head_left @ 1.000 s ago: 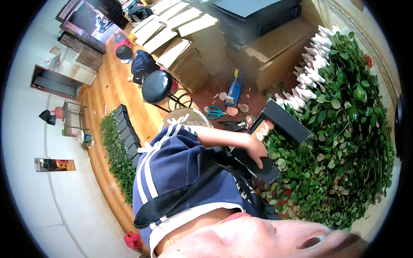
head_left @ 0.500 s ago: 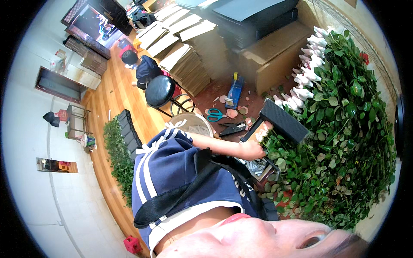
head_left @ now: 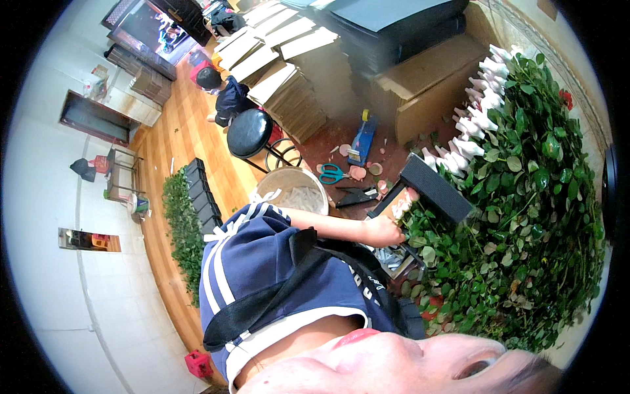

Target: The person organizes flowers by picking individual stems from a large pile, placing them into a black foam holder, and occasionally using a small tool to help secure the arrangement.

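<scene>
My left hand [head_left: 384, 229], at the end of a striped blue sleeve [head_left: 241, 240], has its fingers curled in at the near side of a long black box [head_left: 435, 188], next to leafy stems; what they hold is hidden. Pale pink rose heads [head_left: 401, 205] lie on tan card at the box's end. Small silvery pieces [head_left: 392, 261] lie below my hand. A large bed of leafy stems [head_left: 518, 217] fills the right, with white-wrapped heads [head_left: 469, 146] along its upper left edge. My right hand is not visible.
Beyond are teal scissors [head_left: 331, 173], a blue tape dispenser [head_left: 361, 142], a bucket [head_left: 308, 194] and a black stool [head_left: 248, 131]. Another person [head_left: 230, 98] crouches by stacked boards [head_left: 272, 84]. Dark boxes [head_left: 197, 187] with foliage line the wooden floor [head_left: 154, 171]. Cardboard [head_left: 420, 79] stands behind.
My left hand shifted up from a black piece at the box's lower part and curled its fingers, uncovering silvery pieces. The room has shifted slightly in view.
</scene>
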A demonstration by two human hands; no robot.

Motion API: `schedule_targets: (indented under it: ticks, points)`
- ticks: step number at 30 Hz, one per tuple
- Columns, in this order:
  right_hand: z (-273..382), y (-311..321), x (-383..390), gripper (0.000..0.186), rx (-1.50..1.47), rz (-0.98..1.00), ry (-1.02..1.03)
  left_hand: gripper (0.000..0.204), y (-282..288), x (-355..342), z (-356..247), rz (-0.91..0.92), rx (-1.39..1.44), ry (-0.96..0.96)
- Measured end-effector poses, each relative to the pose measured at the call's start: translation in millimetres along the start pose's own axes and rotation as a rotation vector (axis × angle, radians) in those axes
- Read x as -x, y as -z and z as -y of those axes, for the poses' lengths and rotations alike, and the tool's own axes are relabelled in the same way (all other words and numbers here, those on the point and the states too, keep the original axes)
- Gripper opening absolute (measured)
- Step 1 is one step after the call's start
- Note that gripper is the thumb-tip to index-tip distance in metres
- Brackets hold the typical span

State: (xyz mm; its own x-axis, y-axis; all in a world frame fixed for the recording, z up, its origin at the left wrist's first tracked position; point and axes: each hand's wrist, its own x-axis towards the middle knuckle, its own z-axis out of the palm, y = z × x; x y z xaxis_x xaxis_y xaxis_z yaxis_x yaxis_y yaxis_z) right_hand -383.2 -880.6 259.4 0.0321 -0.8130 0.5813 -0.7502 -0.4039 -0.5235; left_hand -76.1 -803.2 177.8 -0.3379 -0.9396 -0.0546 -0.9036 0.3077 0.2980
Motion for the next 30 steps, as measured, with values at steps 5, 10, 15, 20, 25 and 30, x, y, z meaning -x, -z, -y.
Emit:
schedule_targets:
  ticks: [5,10,15,20,25,30]
  points:
    - [4,-2,-7,0.037,-0.005,-0.017,0.028,0.011,-2,-3,2,-0.011,-0.003,-0.028]
    - [15,-4,-21,0.036,-0.021,-0.017,0.074,0.01,-1,1,1,-0.011,0.034,0.023]
    - [27,3,-35,0.035,-0.043,-0.003,0.15,0.01,-15,1,0,-0.026,0.034,0.009]
    - [48,-38,-52,0.04,-0.015,0.311,0.299,0.007,-30,-14,8,-0.105,0.11,0.054]
    - [49,-58,-74,0.038,0.03,0.46,0.316,0.008,2,-4,-6,0.014,0.076,0.146]
    - [25,-69,-56,0.041,0.015,0.555,0.284,0.004,3,-1,-7,-0.101,0.007,0.007]
